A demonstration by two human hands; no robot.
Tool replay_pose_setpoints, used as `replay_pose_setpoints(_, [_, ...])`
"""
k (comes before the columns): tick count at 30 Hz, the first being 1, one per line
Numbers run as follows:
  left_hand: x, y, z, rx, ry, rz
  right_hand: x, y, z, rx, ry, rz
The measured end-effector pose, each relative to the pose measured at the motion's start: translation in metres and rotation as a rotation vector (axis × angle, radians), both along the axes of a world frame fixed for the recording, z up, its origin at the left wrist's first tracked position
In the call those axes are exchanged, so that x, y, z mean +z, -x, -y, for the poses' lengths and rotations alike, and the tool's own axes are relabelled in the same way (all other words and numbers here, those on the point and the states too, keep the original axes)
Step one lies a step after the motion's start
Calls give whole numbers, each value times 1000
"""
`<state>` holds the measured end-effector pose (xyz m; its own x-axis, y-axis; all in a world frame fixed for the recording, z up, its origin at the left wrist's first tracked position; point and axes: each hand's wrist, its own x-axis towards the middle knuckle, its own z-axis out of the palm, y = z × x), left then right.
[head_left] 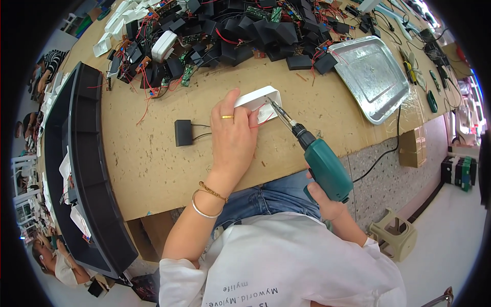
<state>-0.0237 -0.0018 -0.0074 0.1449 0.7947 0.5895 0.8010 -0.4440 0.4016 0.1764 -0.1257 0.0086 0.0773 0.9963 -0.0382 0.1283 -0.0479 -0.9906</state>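
Observation:
My left hand (232, 135) is closed around a white plastic housing (258, 97), its open side facing right. A thin red wire (266, 121) comes out of the housing near my fingers. My right hand (325, 199) grips a green corded electric screwdriver (328, 169) by its handle. The tool's metal tip reaches into the housing by its inner wall; whether it touches anything there I cannot tell. Left of my left hand lies a black rectangular block (183, 133), its two dark leads running under that hand.
A heap of black blocks (230, 51), circuit boards and red wires spans the table's far side, with white housings (120, 25) at its left. A metal tray (373, 77) stands far right, near hand tools (410, 71). A black bin (89, 169) borders the left; the tool's cord (383, 158) hangs off the right edge.

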Motion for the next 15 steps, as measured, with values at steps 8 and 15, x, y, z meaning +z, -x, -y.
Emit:
replay_pose_setpoints(8, [1, 1, 0, 8, -27, -7, 9, 5, -4, 22, 14, 64])
replay_pose_setpoints(15, [5, -1, 1, 21, 38, -14, 13, 7, -4, -5, 76, 61])
